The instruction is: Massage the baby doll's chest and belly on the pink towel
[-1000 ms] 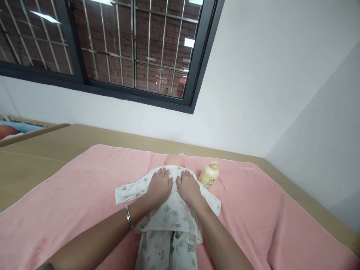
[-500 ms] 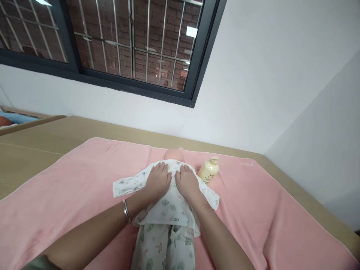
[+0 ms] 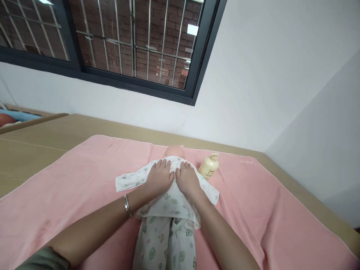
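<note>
A baby doll lies on the pink blanket, its bare head (image 3: 174, 151) at the far end. It wears a white printed top (image 3: 168, 202) with both sleeves spread sideways, and matching trousers (image 3: 153, 240) that run toward me. My left hand (image 3: 160, 177) rests flat on the upper left of the top, fingers stretched out. On the upper right of the top, my right hand (image 3: 188, 180) lies flat in the same way. The thumbs nearly meet over the middle of the chest. Neither hand grips anything. The doll's arms and hands do not show.
A pale yellow pump bottle (image 3: 209, 167) leans just right of the doll. The pink blanket (image 3: 242, 217) has folds on the right and covers a wooden surface (image 3: 45, 135). Behind stand a white wall (image 3: 239, 82) and a dark-framed window (image 3: 135, 84) with metal bars.
Both hands stay on the doll's top, with only a slight shift of position. The whole view has moved a little, so things sit slightly higher in the picture.
</note>
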